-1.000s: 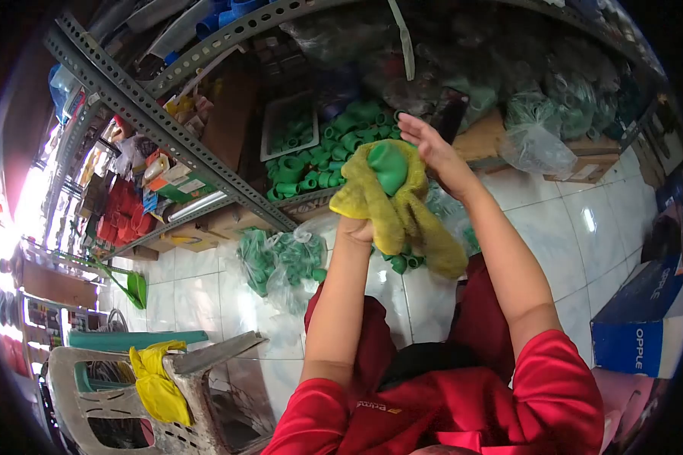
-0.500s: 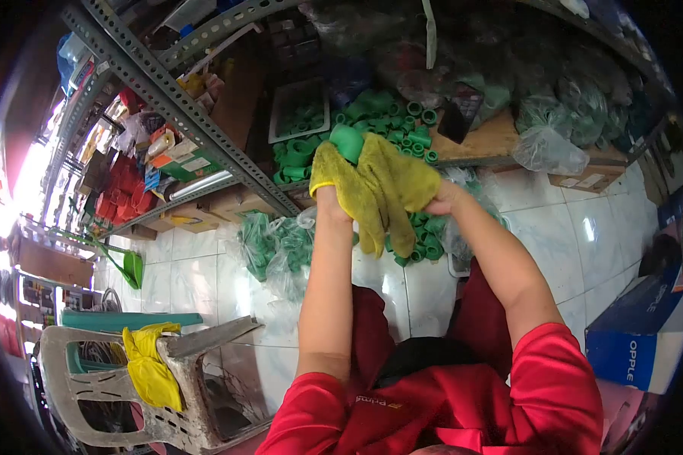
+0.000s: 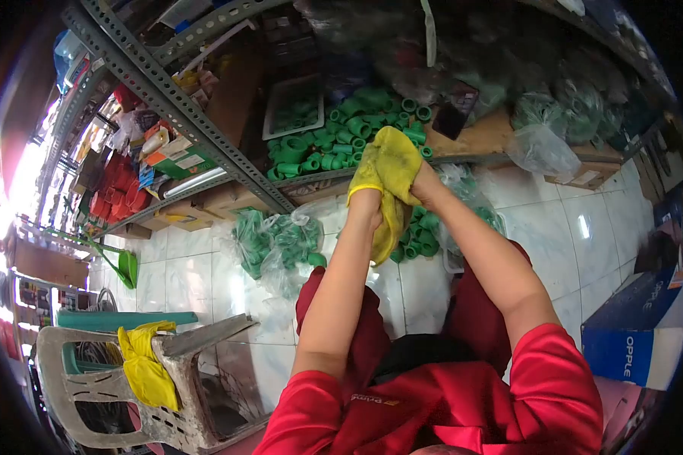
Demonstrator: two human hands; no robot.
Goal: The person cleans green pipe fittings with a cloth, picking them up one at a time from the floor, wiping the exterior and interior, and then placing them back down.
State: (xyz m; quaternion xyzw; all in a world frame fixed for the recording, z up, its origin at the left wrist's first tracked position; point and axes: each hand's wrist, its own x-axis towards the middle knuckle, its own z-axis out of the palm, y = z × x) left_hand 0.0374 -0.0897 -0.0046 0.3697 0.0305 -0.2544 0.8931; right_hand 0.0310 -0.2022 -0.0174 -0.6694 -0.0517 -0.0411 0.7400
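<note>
A yellow cloth point(image 3: 391, 163) is bunched between my two hands, in front of the shelf. My left hand point(image 3: 375, 211) is mostly under it, closed on the cloth, with its fingers largely hidden. My right hand point(image 3: 425, 186) is closed on the cloth's right side, close against the left. The green elbow pipe fitting seen in the cloth earlier is not visible now; the cloth hides whatever is inside. Just behind the cloth, a heap of green pipe fittings point(image 3: 334, 140) lies on the shelf. More green fittings point(image 3: 419, 236) lie on the floor below my hands.
A white tray point(image 3: 268, 125) of fittings stands on the shelf, by a perforated metal upright point(image 3: 182, 106). Bagged green fittings point(image 3: 277, 243) sit on the tiled floor. A worn plastic chair point(image 3: 186, 371) with another yellow cloth point(image 3: 148, 368) is lower left; a blue-and-white box point(image 3: 634, 334) is right.
My hands have drawn closer together, and the cloth now covers the green elbow fitting that stuck out at its top. My left hand has shifted right.
</note>
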